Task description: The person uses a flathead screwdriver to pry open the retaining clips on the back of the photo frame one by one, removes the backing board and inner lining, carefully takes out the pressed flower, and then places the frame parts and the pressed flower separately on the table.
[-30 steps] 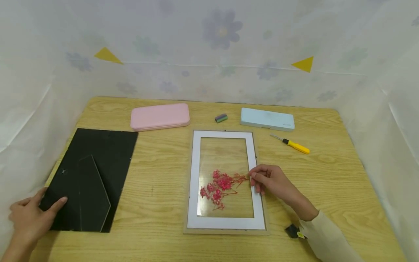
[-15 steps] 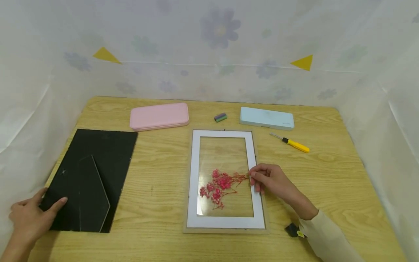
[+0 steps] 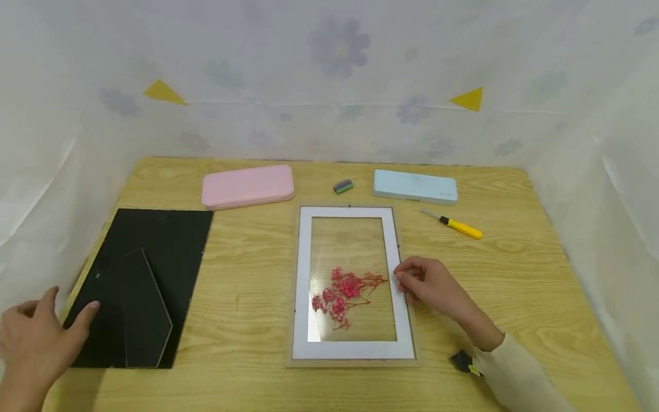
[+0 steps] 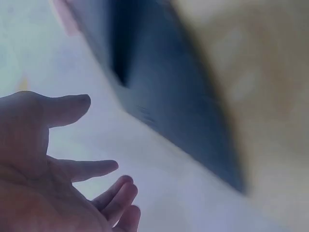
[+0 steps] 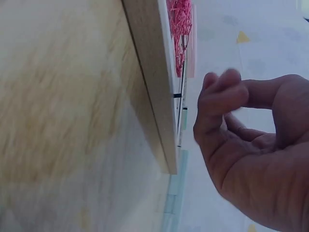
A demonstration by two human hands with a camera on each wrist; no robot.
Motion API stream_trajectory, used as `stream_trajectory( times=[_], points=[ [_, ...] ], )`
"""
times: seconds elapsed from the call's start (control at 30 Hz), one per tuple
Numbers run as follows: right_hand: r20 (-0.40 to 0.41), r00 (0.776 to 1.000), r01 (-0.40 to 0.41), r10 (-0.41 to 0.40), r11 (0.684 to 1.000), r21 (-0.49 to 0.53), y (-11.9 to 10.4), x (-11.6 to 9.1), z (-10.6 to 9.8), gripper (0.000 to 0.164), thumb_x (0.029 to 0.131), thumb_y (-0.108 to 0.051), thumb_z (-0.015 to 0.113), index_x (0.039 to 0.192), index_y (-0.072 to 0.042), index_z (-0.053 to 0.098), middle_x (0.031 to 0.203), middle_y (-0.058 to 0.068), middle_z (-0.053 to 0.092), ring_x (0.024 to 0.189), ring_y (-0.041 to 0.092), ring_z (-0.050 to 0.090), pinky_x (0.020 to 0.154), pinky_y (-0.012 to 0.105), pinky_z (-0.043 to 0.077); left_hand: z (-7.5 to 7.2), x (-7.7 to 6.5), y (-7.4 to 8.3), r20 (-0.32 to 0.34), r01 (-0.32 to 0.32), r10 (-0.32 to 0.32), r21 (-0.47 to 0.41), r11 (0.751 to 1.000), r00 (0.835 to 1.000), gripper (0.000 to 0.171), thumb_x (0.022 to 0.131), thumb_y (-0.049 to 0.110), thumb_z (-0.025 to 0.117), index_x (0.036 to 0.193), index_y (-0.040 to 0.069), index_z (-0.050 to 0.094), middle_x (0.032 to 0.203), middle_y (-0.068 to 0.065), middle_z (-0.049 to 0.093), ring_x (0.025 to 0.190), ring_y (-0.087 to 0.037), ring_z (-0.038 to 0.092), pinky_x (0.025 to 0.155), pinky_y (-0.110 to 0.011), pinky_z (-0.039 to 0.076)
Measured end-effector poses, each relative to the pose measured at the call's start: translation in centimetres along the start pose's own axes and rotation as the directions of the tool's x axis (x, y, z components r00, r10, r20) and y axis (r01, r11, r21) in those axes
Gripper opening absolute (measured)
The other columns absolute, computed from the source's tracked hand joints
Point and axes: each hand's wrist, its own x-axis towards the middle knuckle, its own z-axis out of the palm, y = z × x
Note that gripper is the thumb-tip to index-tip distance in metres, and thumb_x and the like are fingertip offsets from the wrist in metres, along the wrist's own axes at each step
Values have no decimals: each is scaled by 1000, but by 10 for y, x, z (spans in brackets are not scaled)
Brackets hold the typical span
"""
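A black frame back (image 3: 180, 240) with its fold-out stand (image 3: 146, 320) lies at the left of the table. My left hand (image 3: 43, 337) is over its lower left corner; in the left wrist view the spread fingers are apart from the board. Near the middle lies a picture frame (image 3: 353, 350) with a white mat border and a clear pane. Pink dried flowers (image 3: 340, 294) rest on the pane, stems pointing right. My right hand (image 3: 432, 289) is just off the frame's right side, fingers curled and tips together, holding nothing. In the right wrist view it is clear of the stems.
A pink case (image 3: 248, 186), a small green and purple piece (image 3: 343, 186) and a light blue case (image 3: 415, 186) lie along the back. A yellow-handled screwdriver (image 3: 458, 226) is right of the frame. Floral sheeting (image 3: 288, 68) surrounds the table.
My left hand has lifted from the black frame back, shifting left with its fingers spread. My right hand has come away from the flower stems, which stay on the pane.
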Motion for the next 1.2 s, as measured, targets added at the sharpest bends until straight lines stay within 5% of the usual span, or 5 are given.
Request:
stream_trajectory(
  times=[0.17,0.33,0.67,0.83,1.2],
  points=[
    [-75,996,27,-48,964,-264,-9,-9,10,11,93,-14,70,91,-6,62,71,-1,55,61,13,48,54,25,41,-3,-15,44,-134,-230,224,-24,973,965,79,98,39,60,150,-12,27,133,-48,26,123,-66,23,90,-78,18],
    [-77,997,-34,5,923,-384,-18,-15,19,28,89,-22,76,91,-7,52,65,0,47,55,12,42,51,26,34,10,-30,94,-47,-448,448,-181,875,893,80,95,37,69,151,-7,32,141,-43,26,125,-64,23,91,-79,16],
    [-104,990,-131,92,875,-465,-16,-15,32,42,84,-32,81,96,-10,47,62,2,44,54,14,41,50,30,32,50,-70,179,186,-681,758,-346,646,625,114,74,45,87,158,4,23,163,-22,19,144,-49,23,103,-75,22],
    [-103,990,-135,98,869,-475,-15,-15,35,41,83,-30,81,96,-10,48,63,2,46,55,15,43,50,30,33,74,-74,196,274,-733,816,-359,578,509,133,61,54,90,158,-2,18,165,-22,13,150,-41,17,110,-67,24],
    [-72,995,-94,67,853,-514,-20,-20,36,25,88,-17,75,92,-10,51,59,1,44,51,13,37,47,29,28,95,-81,203,346,-817,842,-267,511,413,150,50,56,95,158,-5,11,166,-20,2,152,-37,10,115,-60,21]
  ],
)
